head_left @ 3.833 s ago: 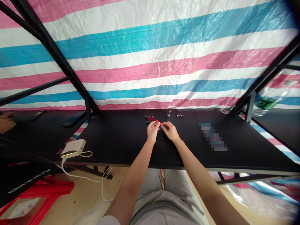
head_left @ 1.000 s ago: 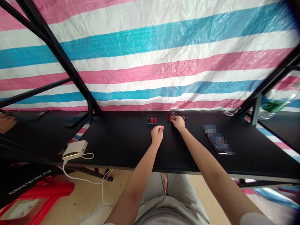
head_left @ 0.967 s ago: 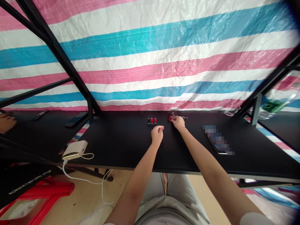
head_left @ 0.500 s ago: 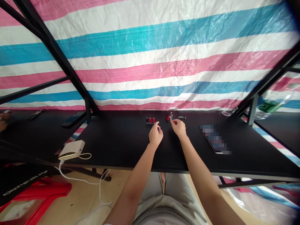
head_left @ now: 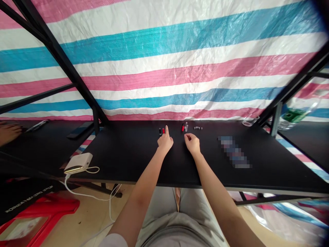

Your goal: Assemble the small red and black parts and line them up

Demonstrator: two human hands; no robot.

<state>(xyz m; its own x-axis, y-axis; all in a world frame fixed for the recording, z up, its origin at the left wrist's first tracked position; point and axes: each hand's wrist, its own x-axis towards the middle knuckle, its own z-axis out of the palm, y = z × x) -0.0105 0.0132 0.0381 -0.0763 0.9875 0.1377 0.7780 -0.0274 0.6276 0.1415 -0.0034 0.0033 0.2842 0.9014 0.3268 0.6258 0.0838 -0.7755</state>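
My left hand point(head_left: 165, 141) reaches over the black table with its index finger stretched forward and the other fingers loosely bent; nothing shows in its grasp. Beside that fingertip stand a small black cylinder point(head_left: 159, 131) and a small red cylinder point(head_left: 163, 131); the finger covers the spot just to their right. My right hand point(head_left: 192, 142) is closed in a pinch, and whatever its fingertips hold is too small or hidden. Just beyond it are another red cylinder point(head_left: 182, 128) with a black one behind and several clear tubes point(head_left: 186, 127). Several small silvery pieces point(head_left: 197, 128) lie in a row farther right.
A pixelated phone-like object point(head_left: 234, 152) lies right on the black tabletop point(head_left: 123, 151). A white power bank point(head_left: 78, 163) with a cable sits at the left edge. A clear cup point(head_left: 250, 120) and a bottle point(head_left: 294, 116) are at right. Another person's hand point(head_left: 10, 133) is far left.
My right hand has drawn back from the clear tubes toward me, still pinched. My left hand has shifted left, and its index finger now points forward over the spot of the rightmost red cylinder.
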